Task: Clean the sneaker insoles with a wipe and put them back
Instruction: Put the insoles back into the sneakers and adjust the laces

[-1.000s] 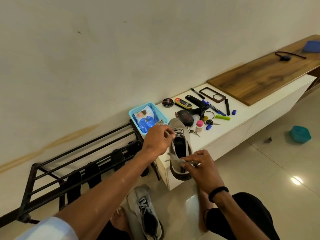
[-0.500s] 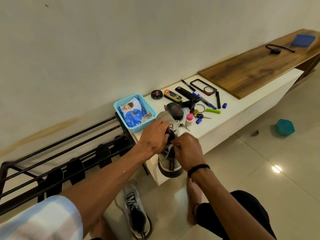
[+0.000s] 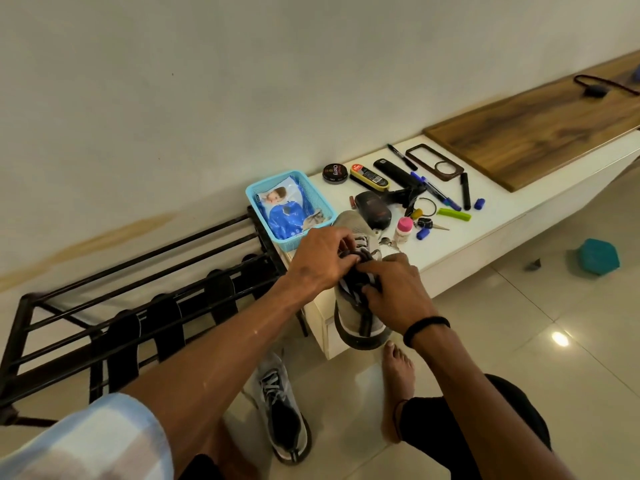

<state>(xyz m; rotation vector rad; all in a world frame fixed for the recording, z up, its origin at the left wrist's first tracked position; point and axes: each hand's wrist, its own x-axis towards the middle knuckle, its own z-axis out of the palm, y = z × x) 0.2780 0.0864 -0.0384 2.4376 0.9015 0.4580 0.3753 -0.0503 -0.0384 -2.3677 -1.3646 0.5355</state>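
Both hands cover the middle of the grey sneaker [image 3: 353, 317] on the white bench [image 3: 485, 237], so its opening and most of the laces are out of sight, and whether an insole sits inside, nobody can tell. The left hand [image 3: 322, 259] curls its fingers at the tongue; what they pinch is hidden. The right hand [image 3: 394, 292] masks the collar. Print on the wipes pack [image 3: 289, 211] in the blue basket [image 3: 256, 199] is too small to read. The blue object [image 3: 636, 73] far right is cut by the frame edge, as is the shoe rack [image 3: 138, 289] at left.
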